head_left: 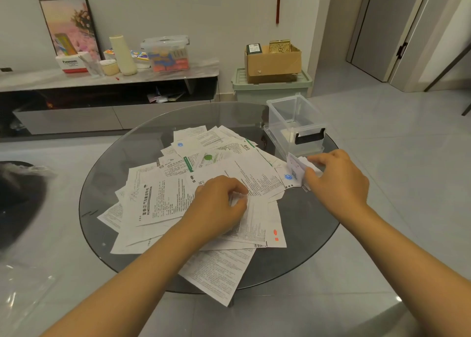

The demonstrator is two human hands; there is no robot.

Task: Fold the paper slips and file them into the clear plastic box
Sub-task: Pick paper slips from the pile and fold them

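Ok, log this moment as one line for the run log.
left hand: pinching a slip in the pile | right hand: holding folded slip near box | box: open, on table

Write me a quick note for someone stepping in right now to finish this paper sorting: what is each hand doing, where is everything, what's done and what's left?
Left hand: fingers curled on a sheet in the loose paper pile, mid-table.
Right hand: pinching a small folded slip, just in front of the clear plastic box.
The box stands open at the far right edge of the round glass table; something pale lies at its bottom, too unclear to tell whether it is a filed slip.
Done: one slip folded, not yet in the box.
Left: drop that slip in, then fold and file the many flat sheets in the pile.
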